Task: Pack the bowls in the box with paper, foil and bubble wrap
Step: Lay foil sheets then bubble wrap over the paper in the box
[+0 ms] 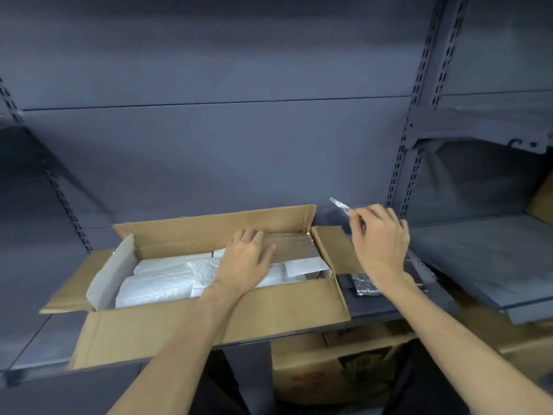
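An open cardboard box (pixel 209 322) lies lengthwise on a grey metal shelf (pixel 449 253). White paper (pixel 167 280) lines and fills its left and middle. A sheet of foil (pixel 294 248) lies across the box's right end. My left hand (pixel 245 259) rests flat on the foil's left part, fingers straight. My right hand (pixel 380 238) hovers above the box's right flap and pinches a thin strip of foil (pixel 339 204) that sticks up to the left. No bowl is visible; the paper and foil cover the contents.
A small folded piece of foil (pixel 363 284) lies on the shelf right of the box, under my right wrist. A slotted upright post (pixel 410 145) stands behind. More cardboard boxes (pixel 314 372) sit below the shelf, and another at the far right (pixel 543 202).
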